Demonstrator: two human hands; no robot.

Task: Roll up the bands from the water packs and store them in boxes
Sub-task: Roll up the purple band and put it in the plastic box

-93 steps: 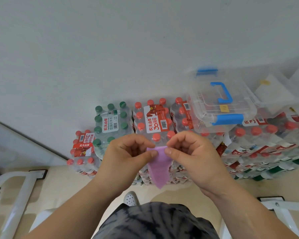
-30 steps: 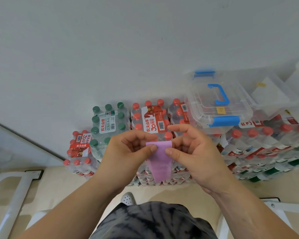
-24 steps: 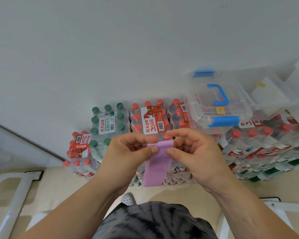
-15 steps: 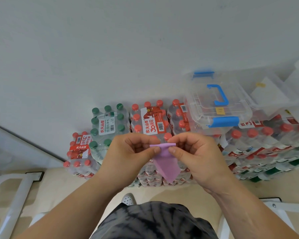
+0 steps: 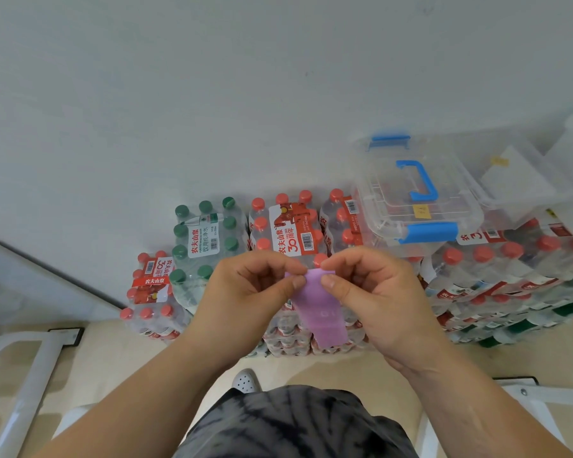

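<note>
A flat purple band [image 5: 318, 309] hangs in front of me, its top end pinched between both hands. My left hand [image 5: 248, 292] grips the upper left corner with thumb and fingers. My right hand [image 5: 374, 295] grips the upper right corner the same way. The band's free end dangles down and slightly right. Behind the hands stand stacked water packs [image 5: 288, 229] with red caps and one pack with green caps [image 5: 205, 233]. A clear plastic box [image 5: 414, 196] with blue handle and clips rests on the packs at the right, lid shut.
A white wall fills the upper view. More clear containers [image 5: 523, 180] sit at the far right on further packs [image 5: 510, 269]. White metal frames [image 5: 24, 368] stand on the floor at the lower left and lower right [image 5: 540, 398]. My shoe [image 5: 245, 380] shows below.
The hands have kept turning the band's top end between the fingers; the hanging end swung from left to right and the hanging part is a bit shorter than a second ago.
</note>
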